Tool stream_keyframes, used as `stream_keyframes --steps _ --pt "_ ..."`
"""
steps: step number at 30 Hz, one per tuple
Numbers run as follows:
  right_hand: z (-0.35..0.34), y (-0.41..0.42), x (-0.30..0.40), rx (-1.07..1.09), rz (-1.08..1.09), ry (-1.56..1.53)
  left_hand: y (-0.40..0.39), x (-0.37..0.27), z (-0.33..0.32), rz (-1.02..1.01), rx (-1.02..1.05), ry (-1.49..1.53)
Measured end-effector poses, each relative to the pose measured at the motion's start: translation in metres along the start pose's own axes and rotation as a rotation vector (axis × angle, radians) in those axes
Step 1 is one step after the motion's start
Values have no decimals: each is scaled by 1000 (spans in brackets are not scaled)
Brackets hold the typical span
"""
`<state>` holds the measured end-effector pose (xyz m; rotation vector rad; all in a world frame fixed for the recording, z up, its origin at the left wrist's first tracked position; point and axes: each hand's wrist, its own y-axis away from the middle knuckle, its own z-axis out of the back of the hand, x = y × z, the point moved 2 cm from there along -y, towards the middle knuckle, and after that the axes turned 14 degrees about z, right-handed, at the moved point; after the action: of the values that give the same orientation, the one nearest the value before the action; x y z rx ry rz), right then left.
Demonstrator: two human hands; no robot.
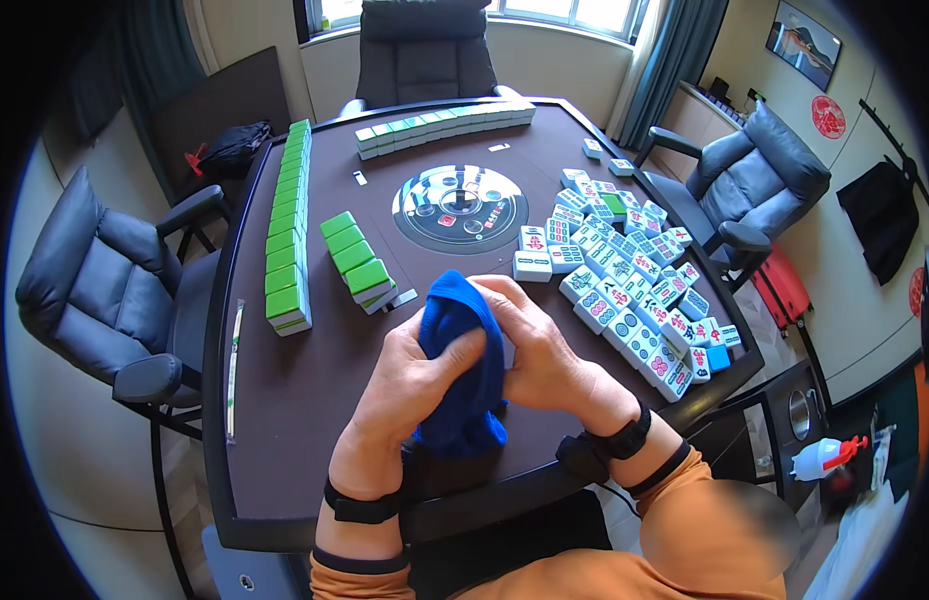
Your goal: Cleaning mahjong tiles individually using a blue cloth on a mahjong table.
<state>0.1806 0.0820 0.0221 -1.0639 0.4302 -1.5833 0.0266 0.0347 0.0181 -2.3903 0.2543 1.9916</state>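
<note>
A bunched blue cloth (457, 375) is held between both hands above the near side of a mahjong table (329, 450). My left hand (401, 375) grips it from the left, its thumb pressed into the folds. From the right, my right hand (536, 349) pinches the upper part with bent fingers. Whether anything is wrapped inside the cloth cannot be seen. To the right of my hands lies a spread of mahjong tiles (618, 270), mostly face up. A short stack of green-backed tiles (352, 251) stands left of and beyond the cloth.
Stacked rows of tiles line the left side (287, 259) and far side (446, 126). A round centre console (461, 208) is set into the tabletop. A thin wrapped stick (233, 371) lies near the left edge. Armchairs (427, 56) surround the table; a spray bottle (821, 457) is at right.
</note>
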Motion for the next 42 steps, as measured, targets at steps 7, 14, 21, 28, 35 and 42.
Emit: stream_keyframes --steps 7,14,21,28,35,42 --pt "5 -1 0 52 -204 -407 -7 11 14 239 -29 275" --pt "4 0 1 26 -265 -426 -10 22 24 234 -19 300" --pt "4 2 -2 23 -165 -139 -3 6 7 210 8 80" --pt "-6 9 -16 -144 -478 -542 -8 17 6 161 -150 8" --pt "-5 5 -25 -109 -680 -538 -15 25 8 61 -276 -50" --pt "25 -40 -52 47 -521 52 -5 17 5 124 -253 -839"
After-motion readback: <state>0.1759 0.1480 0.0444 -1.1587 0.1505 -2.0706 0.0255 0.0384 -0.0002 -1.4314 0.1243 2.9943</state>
